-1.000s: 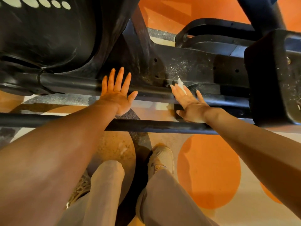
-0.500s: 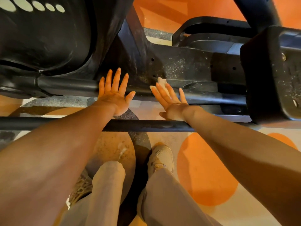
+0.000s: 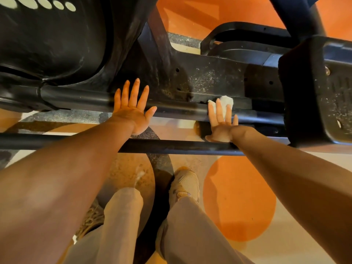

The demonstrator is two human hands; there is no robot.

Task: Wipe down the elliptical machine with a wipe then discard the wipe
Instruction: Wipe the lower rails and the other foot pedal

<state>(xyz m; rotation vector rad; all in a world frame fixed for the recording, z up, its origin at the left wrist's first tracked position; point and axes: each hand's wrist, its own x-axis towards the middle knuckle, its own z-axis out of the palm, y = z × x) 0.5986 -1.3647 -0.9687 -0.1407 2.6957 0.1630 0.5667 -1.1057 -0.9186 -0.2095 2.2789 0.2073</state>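
Observation:
The black elliptical machine [image 3: 209, 80] fills the upper half of the view, its frame dusty with pale specks. My right hand [image 3: 222, 123] lies flat with straight fingers on the machine's lower rail [image 3: 175, 109], pressing a small white wipe [image 3: 225, 103] against it; the wipe pokes out past the fingertips. Further left on the same rail, my left hand [image 3: 133, 109] rests flat with fingers spread and holds nothing.
A thin black bar [image 3: 171, 146] crosses in front of both wrists. A black foot pedal [image 3: 320, 92] stands at the right. The machine's rounded housing [image 3: 57, 39] sits at the upper left. Below are my legs, a beige shoe [image 3: 185, 182] and an orange-patterned floor [image 3: 238, 199].
My right hand slid the wipe left along the rail, then back right to near the pedal. The left hand stayed in place.

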